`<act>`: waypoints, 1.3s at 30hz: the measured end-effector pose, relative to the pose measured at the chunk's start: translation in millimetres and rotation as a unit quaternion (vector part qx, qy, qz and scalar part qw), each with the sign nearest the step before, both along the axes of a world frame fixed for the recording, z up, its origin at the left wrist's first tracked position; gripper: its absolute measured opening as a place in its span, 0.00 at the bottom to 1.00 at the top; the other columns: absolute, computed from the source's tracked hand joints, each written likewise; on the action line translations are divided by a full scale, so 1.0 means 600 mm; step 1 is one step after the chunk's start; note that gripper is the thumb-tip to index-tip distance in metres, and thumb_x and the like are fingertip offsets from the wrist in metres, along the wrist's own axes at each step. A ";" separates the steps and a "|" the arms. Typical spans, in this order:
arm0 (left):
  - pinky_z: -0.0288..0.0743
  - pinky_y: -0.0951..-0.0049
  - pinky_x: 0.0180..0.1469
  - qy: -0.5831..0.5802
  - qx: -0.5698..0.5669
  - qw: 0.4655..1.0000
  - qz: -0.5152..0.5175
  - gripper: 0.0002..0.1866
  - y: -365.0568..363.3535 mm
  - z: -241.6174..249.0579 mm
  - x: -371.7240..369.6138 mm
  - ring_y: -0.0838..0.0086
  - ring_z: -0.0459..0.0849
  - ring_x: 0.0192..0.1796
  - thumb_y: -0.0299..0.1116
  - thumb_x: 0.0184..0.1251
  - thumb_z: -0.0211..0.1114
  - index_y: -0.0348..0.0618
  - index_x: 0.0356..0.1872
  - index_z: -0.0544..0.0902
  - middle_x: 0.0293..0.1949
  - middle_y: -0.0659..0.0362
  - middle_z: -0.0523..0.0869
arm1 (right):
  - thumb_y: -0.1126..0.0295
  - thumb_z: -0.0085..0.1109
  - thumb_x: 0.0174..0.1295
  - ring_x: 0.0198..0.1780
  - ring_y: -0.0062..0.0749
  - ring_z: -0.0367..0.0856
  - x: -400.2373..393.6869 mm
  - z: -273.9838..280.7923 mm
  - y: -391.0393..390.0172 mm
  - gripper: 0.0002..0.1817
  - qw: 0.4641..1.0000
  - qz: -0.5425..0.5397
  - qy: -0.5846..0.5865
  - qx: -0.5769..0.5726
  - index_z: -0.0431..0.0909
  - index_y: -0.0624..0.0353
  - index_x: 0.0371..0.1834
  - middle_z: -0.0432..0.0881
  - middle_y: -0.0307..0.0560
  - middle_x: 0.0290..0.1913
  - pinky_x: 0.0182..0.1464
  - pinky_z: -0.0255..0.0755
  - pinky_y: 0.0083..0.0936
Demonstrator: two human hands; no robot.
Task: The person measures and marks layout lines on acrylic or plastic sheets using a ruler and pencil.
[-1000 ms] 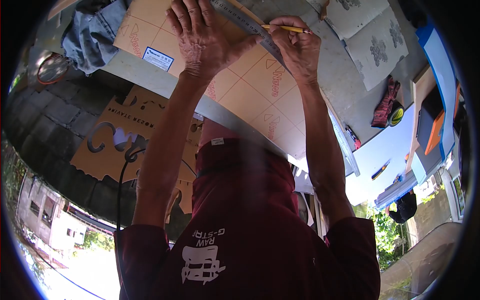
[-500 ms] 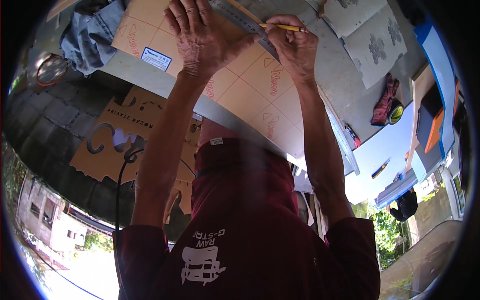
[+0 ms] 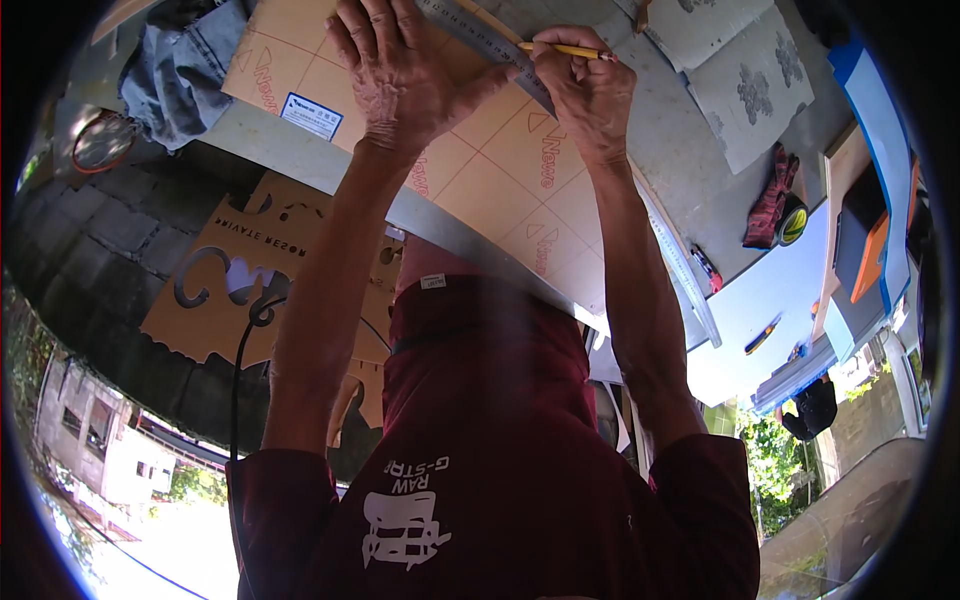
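Observation:
A brown paper-covered sheet (image 3: 490, 190) printed with red lettering and grid lines lies on the work table. Across its far part runs a metal ruler (image 3: 480, 38) with number marks. My left hand (image 3: 400, 85) is spread flat on the sheet, its thumb stretched to the ruler's near edge. In my right hand (image 3: 590, 95) a yellow pencil (image 3: 570, 50) is gripped, lying nearly level; its point is at the ruler's far edge. The right hand rests by the ruler's right end. A blue-and-white label (image 3: 312, 116) is stuck on the sheet.
Grey denim cloth (image 3: 185, 75) lies at the left. Patterned grey sheets (image 3: 745, 85), a red-black cloth (image 3: 768, 205), a tape roll (image 3: 792, 225) and a utility knife (image 3: 763, 335) are on the right. A cut-out lettered panel (image 3: 215, 290) stands below the table's edge. A person (image 3: 812, 408) is in the background.
Almost nothing differs. The pencil has tipped very slightly in my right hand, while my left hand stays in place on the sheet.

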State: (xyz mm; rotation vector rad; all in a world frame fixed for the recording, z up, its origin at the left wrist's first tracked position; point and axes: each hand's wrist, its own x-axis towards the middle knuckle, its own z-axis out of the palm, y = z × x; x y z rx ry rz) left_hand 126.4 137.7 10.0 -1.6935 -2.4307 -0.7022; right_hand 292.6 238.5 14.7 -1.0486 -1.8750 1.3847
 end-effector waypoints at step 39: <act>0.58 0.37 0.67 0.075 -0.037 0.996 -0.012 0.68 -0.002 -0.001 0.000 0.40 0.65 0.65 0.81 0.41 0.73 0.21 0.65 0.65 0.62 0.37 0.68 | 0.76 0.63 0.67 0.29 0.20 0.81 0.344 0.092 -0.159 0.06 0.947 -0.264 0.029 -0.181 0.84 0.66 0.45 0.86 0.44 0.31 0.31 0.73 0.20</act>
